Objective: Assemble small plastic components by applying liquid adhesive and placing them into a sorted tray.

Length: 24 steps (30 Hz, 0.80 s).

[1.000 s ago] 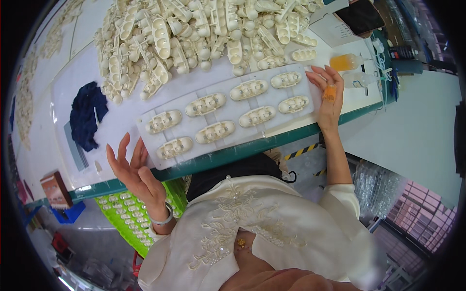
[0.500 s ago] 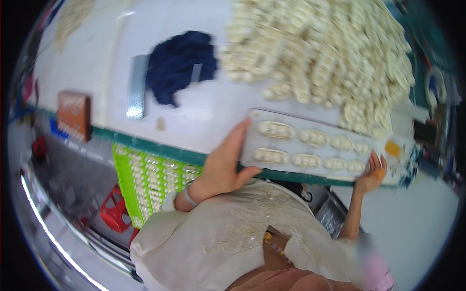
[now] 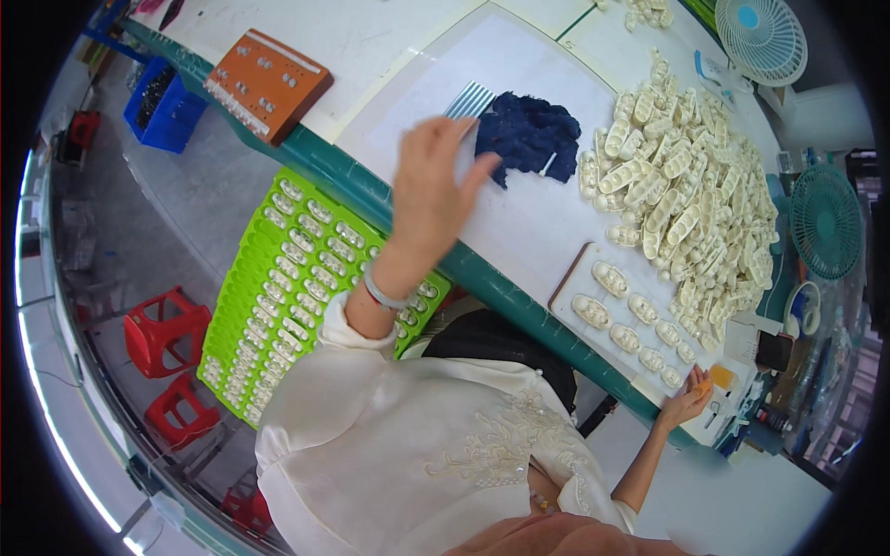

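Observation:
My left hand [image 3: 433, 181] is over the table, slightly blurred, with its thumb apart from the fingers. Its fingertips are at the near end of a ridged silver strip [image 3: 471, 99], and I see nothing held in it. Beside that strip lies a crumpled navy cloth [image 3: 527, 134] with a small white stick on it. My right hand [image 3: 688, 398], with orange on a finger, grips the near right corner of a white board [image 3: 577, 283]. Cream moulded pieces [image 3: 626, 338] sit on the board in two rows.
A large heap of cream moulded pieces [image 3: 681, 190] covers the table's right side. An orange block [image 3: 269, 83] stands at the far left edge. Below the table edge is a green tray [image 3: 297, 292] of pieces. Red stools [image 3: 167, 329], a blue bin [image 3: 165, 109] and fans [image 3: 825, 221] surround it.
My left hand has let go of the white board's left end and moved away to the ridged strip. My right hand remains at the board's right end. The view has turned.

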Motion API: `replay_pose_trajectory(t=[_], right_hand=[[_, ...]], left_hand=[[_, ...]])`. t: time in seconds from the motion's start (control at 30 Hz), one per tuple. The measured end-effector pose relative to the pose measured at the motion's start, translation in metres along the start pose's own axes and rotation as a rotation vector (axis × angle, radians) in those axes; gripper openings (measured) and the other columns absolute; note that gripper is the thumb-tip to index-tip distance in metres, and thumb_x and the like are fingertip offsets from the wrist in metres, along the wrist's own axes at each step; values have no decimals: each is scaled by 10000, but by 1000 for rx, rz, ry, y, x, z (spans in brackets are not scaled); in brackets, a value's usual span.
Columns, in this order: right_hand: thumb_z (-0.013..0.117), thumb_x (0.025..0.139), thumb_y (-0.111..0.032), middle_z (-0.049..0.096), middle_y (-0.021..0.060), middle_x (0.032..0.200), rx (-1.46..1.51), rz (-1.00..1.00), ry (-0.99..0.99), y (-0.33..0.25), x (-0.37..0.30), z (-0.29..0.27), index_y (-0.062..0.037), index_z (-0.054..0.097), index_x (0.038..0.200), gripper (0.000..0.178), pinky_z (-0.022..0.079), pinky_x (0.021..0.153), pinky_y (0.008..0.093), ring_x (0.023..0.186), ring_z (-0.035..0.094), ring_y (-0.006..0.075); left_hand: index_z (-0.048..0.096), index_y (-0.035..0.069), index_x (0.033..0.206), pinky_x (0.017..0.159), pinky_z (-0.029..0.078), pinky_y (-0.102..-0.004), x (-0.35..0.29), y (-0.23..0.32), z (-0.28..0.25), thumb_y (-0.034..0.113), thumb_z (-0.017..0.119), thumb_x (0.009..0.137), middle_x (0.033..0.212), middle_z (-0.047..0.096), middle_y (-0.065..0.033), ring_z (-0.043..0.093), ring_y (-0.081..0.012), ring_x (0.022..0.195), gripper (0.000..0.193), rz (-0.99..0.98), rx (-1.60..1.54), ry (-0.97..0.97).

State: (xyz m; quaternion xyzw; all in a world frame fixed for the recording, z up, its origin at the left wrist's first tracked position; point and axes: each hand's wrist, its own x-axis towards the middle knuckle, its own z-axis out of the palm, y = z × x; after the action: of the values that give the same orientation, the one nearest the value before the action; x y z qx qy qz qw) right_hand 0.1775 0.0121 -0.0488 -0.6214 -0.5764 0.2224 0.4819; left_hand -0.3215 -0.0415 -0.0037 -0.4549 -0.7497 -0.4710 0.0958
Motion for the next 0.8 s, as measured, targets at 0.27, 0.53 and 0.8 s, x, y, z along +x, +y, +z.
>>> replay_pose_trajectory(t=[0.27, 0.53, 0.8], right_hand=[[359, 941, -180, 531, 208, 1040, 72, 2, 14, 4, -1, -3, 88, 390, 1123, 326, 417, 888, 312, 963, 534, 238], [354, 944, -200, 541, 194, 1043, 98, 21, 11, 10, 7, -5, 79, 399, 1125, 335, 440, 853, 295, 957, 537, 221], [327, 948, -199, 580, 156, 966, -22, -283, 155, -115, 45, 23, 49, 448, 1119, 325, 467, 746, 283, 753, 569, 181]], left_hand=[[615, 9, 853, 645, 461, -349, 24, -49, -19, 155, 689, 699, 754, 610, -131, 591, -274, 715, 225, -337, -54, -342], [603, -3, 951, 588, 453, -296, 31, -62, -8, 179, 670, 737, 689, 596, -111, 567, -194, 601, 289, -208, 50, -496], [542, -83, 966, 585, 490, -348, 71, -65, -11, 73, 499, 766, 670, 615, -177, 624, -238, 603, 257, -348, -193, -794]])
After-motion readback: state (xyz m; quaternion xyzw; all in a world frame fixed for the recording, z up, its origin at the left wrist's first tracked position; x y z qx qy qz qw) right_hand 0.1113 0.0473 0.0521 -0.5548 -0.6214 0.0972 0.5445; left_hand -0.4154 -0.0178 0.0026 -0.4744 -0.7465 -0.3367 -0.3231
